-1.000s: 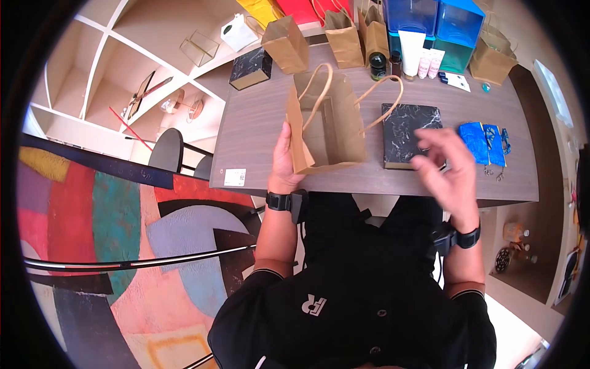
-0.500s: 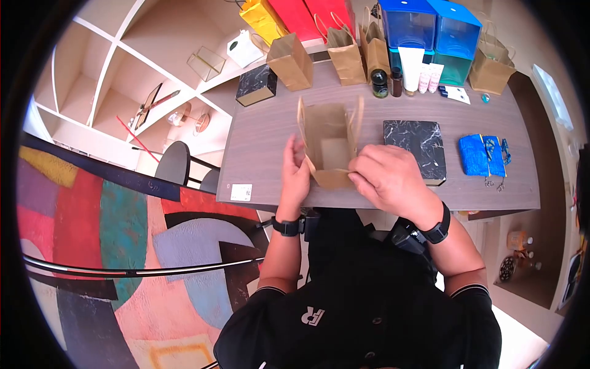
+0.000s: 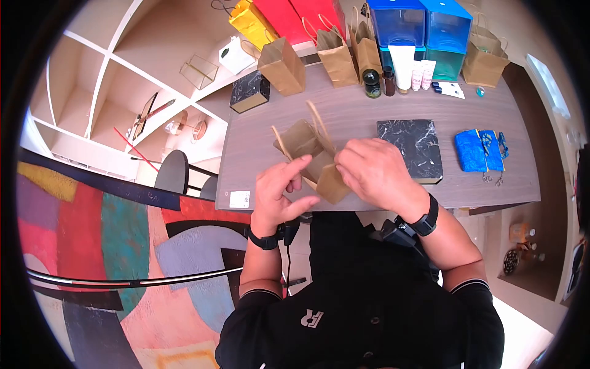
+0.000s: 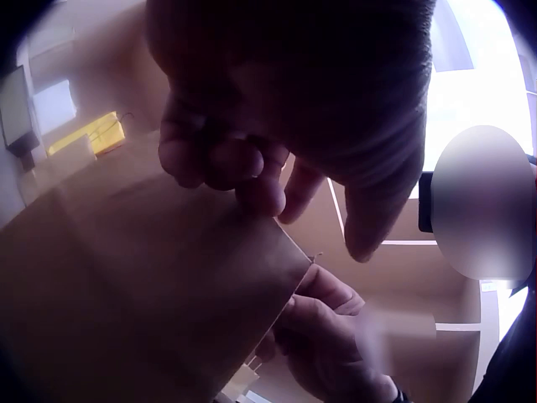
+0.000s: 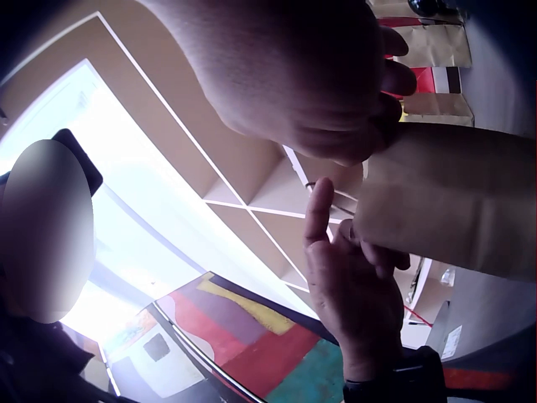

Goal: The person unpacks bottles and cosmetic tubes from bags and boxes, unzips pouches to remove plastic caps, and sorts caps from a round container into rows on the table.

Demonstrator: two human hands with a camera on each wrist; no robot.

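Observation:
A brown paper bag (image 3: 332, 184) with twisted handles is tilted over the table's front part, its mouth facing up toward me. My right hand (image 3: 378, 172) pinches the bag's rim at the near right corner. At the bag's left side is my left hand (image 3: 279, 192), thumb and index finger spread apart. In the left wrist view, its other fingertips rest against the bag's side (image 4: 168, 277). Just right of my right hand lies a black marbled box (image 3: 410, 147), shaped like a thick book.
A blue pouch (image 3: 472, 150) lies at the right. Behind stand several brown bags (image 3: 337, 58), blue drawers (image 3: 398, 27), a white tube (image 3: 402, 67), two pink tubes (image 3: 422, 75) and small dark bottles (image 3: 372, 83). Another marbled box (image 3: 250, 92) sits at the back left.
My right hand has come in from the right and taken the bag's rim. The left hand has loosened its grip, its thumb now away from the bag. The bag has turned and tilted.

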